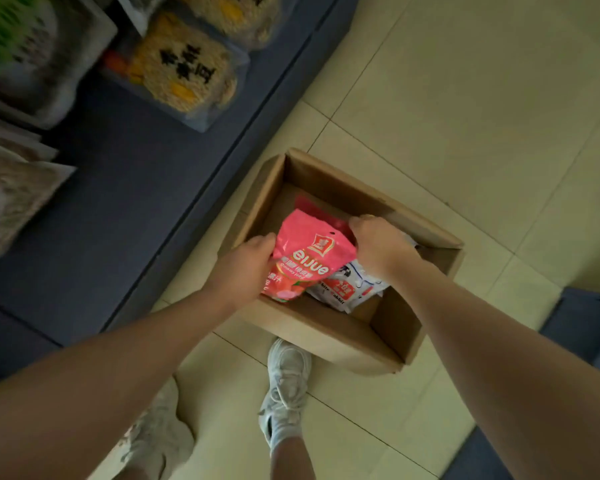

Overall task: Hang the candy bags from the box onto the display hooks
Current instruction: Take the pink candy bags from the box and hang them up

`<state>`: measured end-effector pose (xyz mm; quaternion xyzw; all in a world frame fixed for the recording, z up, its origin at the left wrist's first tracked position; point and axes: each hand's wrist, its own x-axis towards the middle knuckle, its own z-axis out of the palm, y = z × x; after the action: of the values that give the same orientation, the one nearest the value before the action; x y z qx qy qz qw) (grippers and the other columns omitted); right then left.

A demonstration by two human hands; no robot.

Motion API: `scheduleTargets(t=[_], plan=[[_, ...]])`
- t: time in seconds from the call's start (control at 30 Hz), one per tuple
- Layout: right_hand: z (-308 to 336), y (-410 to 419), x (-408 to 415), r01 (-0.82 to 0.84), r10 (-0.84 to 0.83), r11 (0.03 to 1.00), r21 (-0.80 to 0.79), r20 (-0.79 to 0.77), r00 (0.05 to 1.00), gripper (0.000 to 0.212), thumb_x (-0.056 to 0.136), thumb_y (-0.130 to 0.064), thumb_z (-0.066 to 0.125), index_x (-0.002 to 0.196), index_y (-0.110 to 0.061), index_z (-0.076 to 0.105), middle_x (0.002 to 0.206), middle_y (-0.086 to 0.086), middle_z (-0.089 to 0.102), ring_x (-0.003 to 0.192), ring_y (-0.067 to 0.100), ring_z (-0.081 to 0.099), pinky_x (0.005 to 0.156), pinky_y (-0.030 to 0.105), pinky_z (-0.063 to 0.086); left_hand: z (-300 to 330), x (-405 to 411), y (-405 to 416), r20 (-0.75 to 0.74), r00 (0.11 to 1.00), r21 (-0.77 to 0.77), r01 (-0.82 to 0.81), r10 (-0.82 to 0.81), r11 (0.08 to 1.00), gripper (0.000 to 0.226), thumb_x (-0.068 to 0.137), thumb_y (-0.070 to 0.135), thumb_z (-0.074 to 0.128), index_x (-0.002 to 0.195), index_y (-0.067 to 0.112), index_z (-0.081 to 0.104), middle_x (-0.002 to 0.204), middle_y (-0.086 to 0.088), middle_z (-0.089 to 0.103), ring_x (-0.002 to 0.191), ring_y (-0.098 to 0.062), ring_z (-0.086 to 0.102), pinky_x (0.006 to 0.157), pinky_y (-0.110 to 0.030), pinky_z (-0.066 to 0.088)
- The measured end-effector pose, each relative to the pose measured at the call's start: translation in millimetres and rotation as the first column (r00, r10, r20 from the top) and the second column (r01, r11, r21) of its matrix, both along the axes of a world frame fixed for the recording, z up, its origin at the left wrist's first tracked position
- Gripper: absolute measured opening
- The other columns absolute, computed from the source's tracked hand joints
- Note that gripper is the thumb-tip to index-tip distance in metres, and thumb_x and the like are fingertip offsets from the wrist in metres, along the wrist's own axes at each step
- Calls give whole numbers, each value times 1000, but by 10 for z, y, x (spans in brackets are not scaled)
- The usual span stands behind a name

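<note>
A pink candy bag (310, 252) sits tilted inside an open cardboard box (329, 327) on the tiled floor (447, 116), over a white bag (347, 289) lying beneath it. The left hand (246, 263) grips the pink bag's left edge with curled fingers, and the right hand (378, 245) grips its upper right edge. Two white sneakers (286, 386) stand just in front of the box. A dark blue shelf (129, 188) with blurred snack packets (184, 67) runs along the left.
</note>
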<state>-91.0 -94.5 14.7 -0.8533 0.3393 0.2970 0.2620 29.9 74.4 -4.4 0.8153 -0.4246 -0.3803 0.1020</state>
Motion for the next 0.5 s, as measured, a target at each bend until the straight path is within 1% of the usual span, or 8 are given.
scheduleTargets(t=[0.1,0.17,0.2,0.23,0.3,0.37,0.43,0.5], plan=[[790,0,127,118,-136,985,124,153,979,21,89,-2,44,101,4,59,103,22,64,99,35,59,77,34,40,766,64,184,-2,996,-8,-93,93,996,35,93,32,40,109,3,51,112,-16,58,101,-34,57,78,-42,47],[1398,-18,264,119,-148,985,127,246,958,22,86,-7,43,76,-6,62,77,15,63,80,31,59,65,33,40,1245,178,362,4,979,10,-203,203,979,24,94,23,43,107,4,52,110,-15,59,101,-34,57,79,-40,46],[1704,-18,343,67,-92,993,97,286,954,26,84,-9,42,61,-17,53,63,7,55,68,26,54,56,29,36,1480,253,462,7,969,14,-247,247,969,21,94,21,45,106,5,52,109,-15,59,101,-34,57,78,-39,45],[2026,7,423,-7,-17,997,78,303,953,30,83,-9,43,55,-21,40,57,1,47,60,23,48,50,28,32,1732,325,575,17,959,17,-282,281,959,19,94,19,45,105,5,53,109,-15,59,101,-34,57,79,-38,44],[2643,120,610,-151,128,988,39,345,930,28,83,-8,46,58,-17,37,59,5,48,57,21,46,48,29,29,2296,459,826,54,945,16,-323,322,946,17,93,19,46,103,7,53,107,-14,60,101,-33,57,79,-39,45],[3186,302,791,-244,227,970,-17,436,871,18,80,-20,43,64,-13,44,63,14,54,60,27,49,53,32,33,2837,544,1086,98,934,20,-346,343,938,17,93,20,46,101,7,52,105,-15,60,100,-33,57,78,-40,45],[3688,556,972,-322,290,946,-35,536,793,31,74,-39,34,63,-13,46,57,9,51,56,27,48,53,37,38,3369,596,1345,147,907,1,-399,394,917,17,92,19,48,102,5,51,105,-18,61,99,-34,57,77,-39,43],[4126,818,1135,-401,343,915,-36,590,731,30,77,-45,35,58,-21,40,51,0,44,53,24,47,51,37,39,3815,624,1585,193,858,-36,-478,475,878,21,92,20,50,106,5,50,106,-20,61,100,-36,58,79,-40,43]])
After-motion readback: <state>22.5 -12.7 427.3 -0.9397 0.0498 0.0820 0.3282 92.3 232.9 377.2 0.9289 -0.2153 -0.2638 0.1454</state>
